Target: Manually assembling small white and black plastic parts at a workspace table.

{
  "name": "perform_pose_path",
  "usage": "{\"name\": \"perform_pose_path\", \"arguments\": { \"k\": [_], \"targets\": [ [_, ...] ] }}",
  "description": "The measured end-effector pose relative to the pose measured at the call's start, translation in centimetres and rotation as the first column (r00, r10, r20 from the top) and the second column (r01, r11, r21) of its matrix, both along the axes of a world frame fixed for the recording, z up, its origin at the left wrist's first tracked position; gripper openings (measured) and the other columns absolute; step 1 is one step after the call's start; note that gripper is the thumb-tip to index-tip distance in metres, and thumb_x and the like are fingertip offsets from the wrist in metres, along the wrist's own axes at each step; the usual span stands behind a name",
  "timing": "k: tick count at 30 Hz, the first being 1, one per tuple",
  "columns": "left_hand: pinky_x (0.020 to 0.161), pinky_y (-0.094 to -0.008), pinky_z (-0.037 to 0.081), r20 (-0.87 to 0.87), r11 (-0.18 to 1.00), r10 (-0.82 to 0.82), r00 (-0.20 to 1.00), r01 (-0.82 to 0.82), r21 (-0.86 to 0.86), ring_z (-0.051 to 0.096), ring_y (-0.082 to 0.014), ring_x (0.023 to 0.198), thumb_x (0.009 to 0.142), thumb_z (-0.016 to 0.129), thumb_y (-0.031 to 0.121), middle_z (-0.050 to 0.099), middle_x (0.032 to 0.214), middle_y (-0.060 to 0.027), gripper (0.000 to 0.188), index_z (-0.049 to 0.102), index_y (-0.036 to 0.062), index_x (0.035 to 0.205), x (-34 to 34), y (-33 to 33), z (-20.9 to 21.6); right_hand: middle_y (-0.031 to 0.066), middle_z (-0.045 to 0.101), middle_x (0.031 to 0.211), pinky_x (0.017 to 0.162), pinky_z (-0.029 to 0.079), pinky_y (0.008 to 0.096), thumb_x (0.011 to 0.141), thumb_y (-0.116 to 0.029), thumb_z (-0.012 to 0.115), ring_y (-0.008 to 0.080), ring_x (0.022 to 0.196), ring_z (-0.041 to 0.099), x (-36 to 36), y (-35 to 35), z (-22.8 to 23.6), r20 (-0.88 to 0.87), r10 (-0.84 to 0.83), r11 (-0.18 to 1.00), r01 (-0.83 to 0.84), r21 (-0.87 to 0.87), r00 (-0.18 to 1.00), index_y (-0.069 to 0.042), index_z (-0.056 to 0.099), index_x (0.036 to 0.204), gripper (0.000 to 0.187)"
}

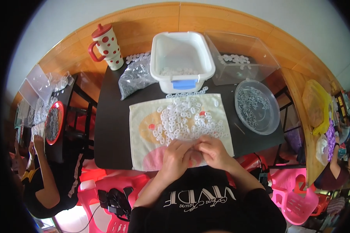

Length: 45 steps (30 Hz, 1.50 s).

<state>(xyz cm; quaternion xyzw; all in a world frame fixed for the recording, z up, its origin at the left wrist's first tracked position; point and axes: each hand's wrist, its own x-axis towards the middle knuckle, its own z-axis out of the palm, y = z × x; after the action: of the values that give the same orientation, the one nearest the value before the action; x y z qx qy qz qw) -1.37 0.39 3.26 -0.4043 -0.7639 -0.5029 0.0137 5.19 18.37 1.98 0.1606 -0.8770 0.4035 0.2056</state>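
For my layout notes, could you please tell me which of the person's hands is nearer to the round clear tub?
Right: the right hand is left of and below the tub in the picture; the left hand is farther left.

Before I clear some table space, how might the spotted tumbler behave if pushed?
The spotted tumbler may tip, being tall with a narrowed base. Its red handle would probably stop it rolling far.

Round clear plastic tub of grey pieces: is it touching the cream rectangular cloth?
Apart. The head view shows a strip of dark tabletop between the tub and the cloth's right edge.
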Motion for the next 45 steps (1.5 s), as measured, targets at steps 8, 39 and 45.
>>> {"name": "perform_pose_path", "arguments": {
  "k": [8,39,45],
  "targets": [
    [0.071,-0.04,0.053,-0.07,0.998,-0.056,0.996,0.054,-0.024,0.064,-0.0336,0.081,0.069,0.066,-0.01,0.068,0.089,-0.0141,0.025,0.069,-0.0019,0.093,0.1,-0.7,-0.8,0.0112,0.052,0.083,0.06,0.045,0.0442,0.065,-0.004,0.066,0.0322,0.072,0.057,0.2,-0.3,-0.3,-0.156,0.092,0.984,-0.066,0.165,0.984,-0.004,0.052,0.076,0.017],
    [0.066,-0.0428,0.048,-0.209,0.967,-0.228,0.951,0.196,-0.163,0.053,-0.0347,0.077,0.066,0.061,-0.007,0.056,0.085,-0.0149,0.016,0.059,-0.0011,0.08,-0.9,-0.7,-0.7,0.0103,0.051,0.092,0.065,0.048,0.0383,0.064,-0.006,0.067,0.0281,0.084,0.058,0.3,0.1,-0.5,-0.064,0.202,0.956,-0.183,0.228,0.977,-0.004,0.054,0.076,0.018],
    [0.069,-0.0426,0.049,-0.195,0.967,-0.23,0.953,0.202,-0.155,0.055,-0.0357,0.08,0.067,0.063,-0.007,0.058,0.086,-0.0156,0.021,0.061,-0.002,0.087,-0.8,-1.1,-0.9,0.01,0.051,0.089,0.065,0.049,0.0391,0.066,-0.005,0.066,0.0286,0.083,0.058,0.4,-0.3,0.0,-0.056,0.183,0.956,-0.164,0.242,0.982,-0.004,0.054,0.076,0.017]
  ]
}}
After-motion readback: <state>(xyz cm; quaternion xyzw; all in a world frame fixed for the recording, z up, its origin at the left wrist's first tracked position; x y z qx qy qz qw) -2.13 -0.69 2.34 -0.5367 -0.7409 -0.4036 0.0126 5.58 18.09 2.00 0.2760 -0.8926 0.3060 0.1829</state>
